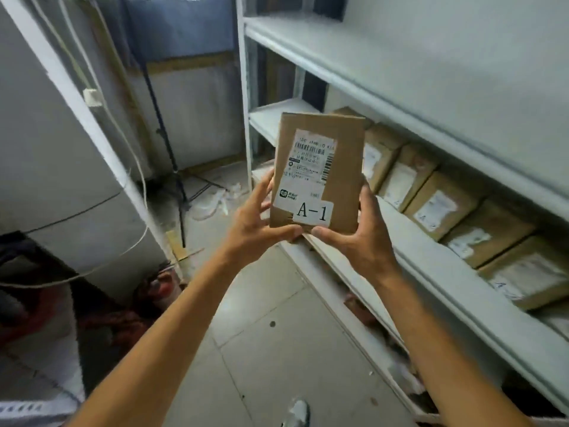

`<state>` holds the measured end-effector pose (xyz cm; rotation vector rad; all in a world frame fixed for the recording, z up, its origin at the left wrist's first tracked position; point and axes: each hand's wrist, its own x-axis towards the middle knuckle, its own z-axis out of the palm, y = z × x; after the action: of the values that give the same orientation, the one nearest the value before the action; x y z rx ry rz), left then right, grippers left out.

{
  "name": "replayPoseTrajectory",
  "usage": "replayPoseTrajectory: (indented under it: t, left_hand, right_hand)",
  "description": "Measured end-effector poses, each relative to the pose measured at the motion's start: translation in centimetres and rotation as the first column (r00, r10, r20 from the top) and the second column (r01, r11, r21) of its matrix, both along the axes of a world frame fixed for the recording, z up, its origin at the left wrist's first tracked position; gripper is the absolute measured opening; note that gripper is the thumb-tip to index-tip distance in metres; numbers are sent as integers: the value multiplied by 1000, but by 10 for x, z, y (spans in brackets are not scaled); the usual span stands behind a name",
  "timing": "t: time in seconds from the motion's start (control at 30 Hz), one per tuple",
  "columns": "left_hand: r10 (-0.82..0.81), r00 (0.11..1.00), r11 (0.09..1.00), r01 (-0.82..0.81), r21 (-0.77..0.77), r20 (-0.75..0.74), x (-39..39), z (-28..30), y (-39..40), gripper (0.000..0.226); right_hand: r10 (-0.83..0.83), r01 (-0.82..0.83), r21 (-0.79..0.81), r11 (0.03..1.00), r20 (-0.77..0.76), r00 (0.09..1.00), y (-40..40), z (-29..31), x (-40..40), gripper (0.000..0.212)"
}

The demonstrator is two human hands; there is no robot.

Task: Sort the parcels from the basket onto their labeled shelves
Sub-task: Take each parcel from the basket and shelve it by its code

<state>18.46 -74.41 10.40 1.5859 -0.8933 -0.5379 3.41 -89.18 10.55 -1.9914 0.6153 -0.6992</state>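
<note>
- Both hands are up in front of the rack, holding one brown box [318, 174] upright between them.
- Left hand [257, 223] grips the box's lower left edge, thumb curled under the bottom corner, fingers spread along the side.
- Right hand [354, 232] has the lower right edge, thumb on the front near the bottom, fingers wrapped behind.
- Box faces the camera: white shipping label with barcodes, plus a sticker [313, 212] reading "A-1" at the bottom.
- It's in the air, just in front of the white rack [409, 260], not resting on anything.
- Middle shelf behind it has a row of similar boxes [440, 208] lying flat, side by side.
- A black tripod [172, 167] stands on the floor further back on the left.
</note>
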Motion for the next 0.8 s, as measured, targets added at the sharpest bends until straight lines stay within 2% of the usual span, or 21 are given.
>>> replayPoseTrajectory:
  t: [0.1,0.23,0.37,0.6,0.8]
  left_hand:
    - [-125,991,985,130,-113,49,-9,24,-72,107]
    - [-250,964,943,264,-205,92,-27,60,-146,111]
    - [-353,916,884,393,-252,189,-41,90,-211,112]
    - [-571,790,753,613,-240,225,-89,110,-314,106]
    - [-646,706,689,703,-176,289,-139,110,-379,105]
  right_hand:
    - [-111,114,-82,990,44,993,-48,31,-27,104]
    - [-266,281,-181,942,102,959,-95,68,-59,120]
    - [-402,428,-260,865,150,903,-135,95,-86,124]
    - [-661,674,-312,669,165,732,-186,105,-143,125]
    - [-819,809,-293,509,124,560,-216,102,-186,125]
